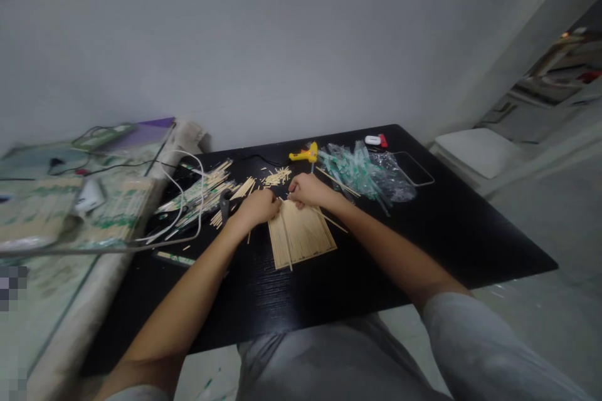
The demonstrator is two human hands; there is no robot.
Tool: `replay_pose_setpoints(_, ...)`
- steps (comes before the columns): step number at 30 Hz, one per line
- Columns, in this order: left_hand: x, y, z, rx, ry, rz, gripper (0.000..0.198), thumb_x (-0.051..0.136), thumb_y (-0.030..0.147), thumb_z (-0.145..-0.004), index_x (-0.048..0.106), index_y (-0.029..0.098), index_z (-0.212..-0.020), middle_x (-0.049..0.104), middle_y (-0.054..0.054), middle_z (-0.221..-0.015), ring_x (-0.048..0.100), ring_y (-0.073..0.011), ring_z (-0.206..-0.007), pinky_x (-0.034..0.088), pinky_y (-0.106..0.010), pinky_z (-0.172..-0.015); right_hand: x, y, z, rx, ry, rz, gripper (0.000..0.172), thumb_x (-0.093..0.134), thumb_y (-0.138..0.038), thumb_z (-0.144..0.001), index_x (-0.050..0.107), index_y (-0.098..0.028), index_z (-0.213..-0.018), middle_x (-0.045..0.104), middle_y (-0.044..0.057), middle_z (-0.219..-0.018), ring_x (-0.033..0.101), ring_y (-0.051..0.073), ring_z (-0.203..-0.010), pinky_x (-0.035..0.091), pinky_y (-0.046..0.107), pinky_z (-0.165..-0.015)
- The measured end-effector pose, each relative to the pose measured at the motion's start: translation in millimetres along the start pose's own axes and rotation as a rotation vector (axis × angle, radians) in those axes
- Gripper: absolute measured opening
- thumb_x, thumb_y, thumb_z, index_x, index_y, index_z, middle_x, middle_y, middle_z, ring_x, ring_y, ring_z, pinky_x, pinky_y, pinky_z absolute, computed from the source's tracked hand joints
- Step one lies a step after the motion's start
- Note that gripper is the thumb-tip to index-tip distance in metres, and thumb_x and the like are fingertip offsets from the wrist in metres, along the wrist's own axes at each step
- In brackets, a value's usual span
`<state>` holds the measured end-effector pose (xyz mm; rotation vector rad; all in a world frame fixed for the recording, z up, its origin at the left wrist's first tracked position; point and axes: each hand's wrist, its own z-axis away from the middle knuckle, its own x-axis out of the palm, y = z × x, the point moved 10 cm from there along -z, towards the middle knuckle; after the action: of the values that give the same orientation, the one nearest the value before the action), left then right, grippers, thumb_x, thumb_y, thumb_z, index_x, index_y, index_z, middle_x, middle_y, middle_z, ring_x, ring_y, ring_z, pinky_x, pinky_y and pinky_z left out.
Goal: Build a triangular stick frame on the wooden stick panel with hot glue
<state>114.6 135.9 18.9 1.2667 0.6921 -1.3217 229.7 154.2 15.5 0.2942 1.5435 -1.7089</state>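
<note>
Pale wooden stick panel (303, 235) lies mid-frame on the black worktop (423, 232), its sticks running top to bottom. Left hand (258, 207) and right hand (306, 191) meet at its upper edge, equally near, fingers curled closed; what they pinch cannot be told.

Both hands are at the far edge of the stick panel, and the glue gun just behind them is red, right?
Not quite. The glue gun is yellow, not red, as the head view shows. The rest holds: the left hand and right hand are at the far edge of the stick panel, with the glue gun just behind them.
</note>
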Motion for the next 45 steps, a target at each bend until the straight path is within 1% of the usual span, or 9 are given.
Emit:
replay_pose_setpoints(6,-10.1,-18,10,0.011,-0.007,-0.012,0.045,0.042,0.043,-0.099,0.071,0.019,-0.074,0.077,-0.011,-0.079,0.070,-0.0244,-0.074,0.047,-0.032,-0.070,-8,3,1,-0.016,0.044,0.077,0.010,0.072,-0.012,-0.089,0.067,-0.014,-0.082,0.073,0.004,-0.063,0.071,0.014,-0.053,0.053,0.020,-0.057)
replay_pose_setpoints(12,-48.6,-98,55,-0.179,0.219,-0.191,0.051,0.047,0.062,-0.094,0.069,0.016,-0.103,0.074,-0.019,-0.108,0.071,-0.0358,-0.101,0.052,-0.041,-0.087,-18,13,13,-0.097,0.118,0.200,0.008,0.070,-0.008,-0.087,0.073,-0.015,-0.085,0.078,0.009,-0.083,0.074,0.019,-0.078,0.050,0.025,-0.072)
replay_pose_setpoints(17,-39.3,-135,83,-0.263,0.215,-0.313,0.077,0.043,0.075,-0.090,0.062,0.009,-0.124,0.067,-0.026,-0.122,0.066,-0.0423,-0.117,0.049,-0.047,-0.101,-11,23,25,-0.138,0.131,0.270,0.012,0.067,-0.010,-0.089,0.077,-0.016,-0.093,0.079,0.009,-0.094,0.072,0.020,-0.086,0.047,0.026,-0.075)
replay_pose_setpoints(23,-10.6,-152,93,-0.379,0.026,-0.237,0.112,0.051,0.089,-0.074,0.046,0.002,-0.144,0.053,-0.036,-0.145,0.059,-0.0488,-0.130,0.047,-0.051,-0.105,-6,26,32,-0.169,0.158,0.315,0.011,0.068,-0.018,-0.093,0.077,-0.014,-0.097,0.077,0.010,-0.098,0.070,0.021,-0.090,0.045,0.028,-0.077)
replay_pose_setpoints(27,-8.9,-158,94,-0.383,0.025,-0.173,0.104,0.053,0.083,-0.079,0.045,0.004,-0.146,0.056,-0.033,-0.145,0.060,-0.0470,-0.131,0.049,-0.050,-0.103,-2,29,35,-0.203,0.156,0.304,0.010,0.068,-0.019,-0.095,0.077,-0.015,-0.097,0.075,0.009,-0.095,0.068,0.019,-0.088,0.045,0.026,-0.080)
replay_pose_setpoints(32,-42.3,-176,92,-0.376,0.258,-0.167,0.069,0.039,0.065,-0.095,0.061,0.009,-0.128,0.067,-0.027,-0.132,0.065,-0.0413,-0.124,0.050,-0.047,-0.103,0,33,37,-0.236,0.179,0.271,0.010,0.067,-0.019,-0.097,0.076,-0.015,-0.099,0.072,0.008,-0.098,0.067,0.018,-0.091,0.044,0.026,-0.081)
replay_pose_setpoints(36,-57.8,-198,94,-0.425,0.300,-0.220,0.061,0.042,0.056,-0.095,0.065,0.008,-0.125,0.069,-0.026,-0.125,0.067,-0.0419,-0.117,0.051,-0.048,-0.099,2,35,37,-0.262,0.177,0.268,0.010,0.067,-0.019,-0.097,0.076,-0.016,-0.097,0.071,0.007,-0.096,0.066,0.019,-0.091,0.043,0.027,-0.081)
replay_pose_setpoints(41,-51.9,-186,87,-0.342,0.299,-0.170,0.050,0.048,0.051,-0.093,0.067,0.014,-0.121,0.071,-0.021,-0.125,0.066,-0.0370,-0.119,0.050,-0.044,-0.104,1,34,37,-0.307,0.195,0.236,0.010,0.066,-0.018,-0.097,0.076,-0.015,-0.097,0.069,0.007,-0.094,0.065,0.018,-0.087,0.042,0.026,-0.080)
replay_pose_setpoints(45,-41.8,-120,58,-0.101,0.336,-0.097,0.039,0.048,0.041,-0.096,0.067,0.016,-0.119,0.070,-0.017,-0.124,0.065,-0.0321,-0.119,0.048,-0.042,-0.106,4,35,34,-0.312,0.207,0.229,0.009,0.066,-0.018,-0.097,0.074,-0.015,-0.096,0.068,0.006,-0.091,0.063,0.017,-0.086,0.041,0.026,-0.079)
